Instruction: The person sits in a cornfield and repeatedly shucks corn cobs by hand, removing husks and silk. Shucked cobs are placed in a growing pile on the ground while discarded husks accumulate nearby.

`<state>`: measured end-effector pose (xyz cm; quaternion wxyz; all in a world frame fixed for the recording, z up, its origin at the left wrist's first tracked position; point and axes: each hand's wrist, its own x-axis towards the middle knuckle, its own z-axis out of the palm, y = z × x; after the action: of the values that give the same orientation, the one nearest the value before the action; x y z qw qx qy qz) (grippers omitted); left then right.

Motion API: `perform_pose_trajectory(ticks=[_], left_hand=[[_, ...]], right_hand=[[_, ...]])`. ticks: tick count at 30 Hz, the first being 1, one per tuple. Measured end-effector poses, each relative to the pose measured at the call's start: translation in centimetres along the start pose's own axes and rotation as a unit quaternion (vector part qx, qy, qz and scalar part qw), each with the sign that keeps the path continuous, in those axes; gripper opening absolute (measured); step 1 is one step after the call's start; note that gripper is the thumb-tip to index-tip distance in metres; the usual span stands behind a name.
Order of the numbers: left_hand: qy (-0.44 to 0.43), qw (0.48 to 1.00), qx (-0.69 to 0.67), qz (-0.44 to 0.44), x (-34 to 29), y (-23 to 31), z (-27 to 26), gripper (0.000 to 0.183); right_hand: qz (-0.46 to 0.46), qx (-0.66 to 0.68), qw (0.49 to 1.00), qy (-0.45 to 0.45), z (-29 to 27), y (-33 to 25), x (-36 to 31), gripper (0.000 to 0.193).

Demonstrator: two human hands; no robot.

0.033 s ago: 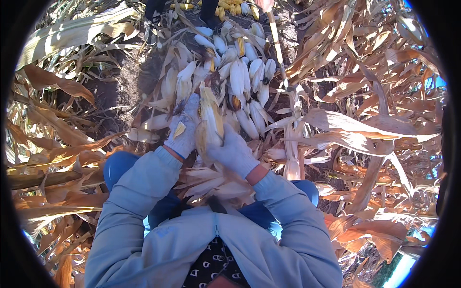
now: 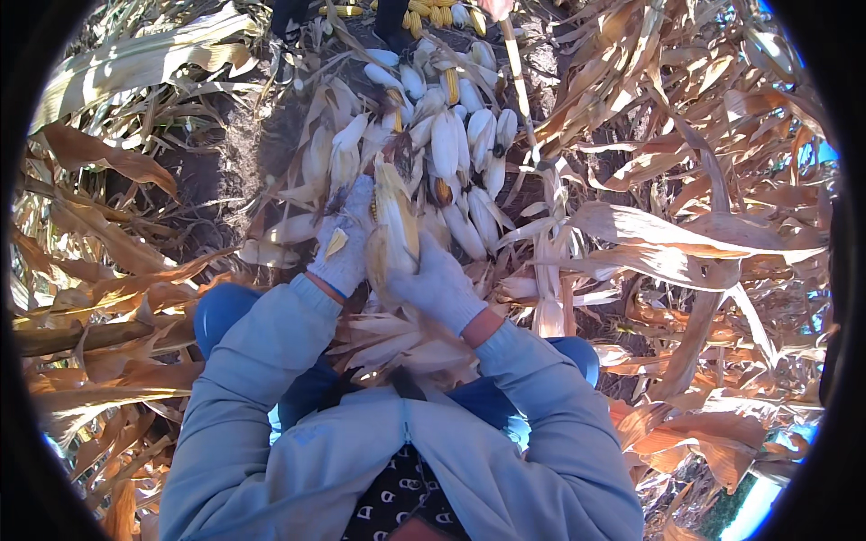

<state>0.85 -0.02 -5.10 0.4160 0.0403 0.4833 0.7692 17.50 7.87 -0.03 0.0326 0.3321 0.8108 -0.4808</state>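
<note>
An ear of corn (image 2: 394, 212), partly wrapped in pale dry husk, stands tip up between my gloved hands. My left hand (image 2: 347, 236) closes around its left side, where a narrow strip of yellow kernels shows. My right hand (image 2: 439, 285) grips the husk low on the right, fingers partly hidden behind it. A scrap of husk (image 2: 336, 241) clings to the left glove. Just beyond my hands lies a heap of ears in white husks (image 2: 446, 144), some showing yellow kernels. Loose stripped husks (image 2: 386, 344) lie close to my lap.
Bare yellow cobs (image 2: 437, 16) lie at the far edge near another person's dark-clad legs (image 2: 393, 22). A pale stalk (image 2: 516, 68) stands upright by a hand at the top. Dry corn leaves (image 2: 686, 243) crowd the right, and more stalks (image 2: 99, 338) lie left.
</note>
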Motion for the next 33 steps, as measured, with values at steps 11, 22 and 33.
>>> perform_pose_trajectory(ticks=[11,22,33], left_hand=[[-0.005,0.997,0.073,0.034,0.9,-1.8,-1.7,0.046],[0.006,0.842,0.512,0.17,-0.1,-2.0,-2.7,0.039],[-0.05,0.994,0.096,-0.009,-1.1,1.9,3.1,0.043]], right_hand=[[0.028,-0.044,0.999,-0.016,-0.1,-0.9,-0.9,0.084],[0.053,-0.057,0.997,0.012,0.7,-1.3,-1.4,0.076],[-0.035,0.162,0.986,0.0,0.8,2.6,-0.1,0.073]])
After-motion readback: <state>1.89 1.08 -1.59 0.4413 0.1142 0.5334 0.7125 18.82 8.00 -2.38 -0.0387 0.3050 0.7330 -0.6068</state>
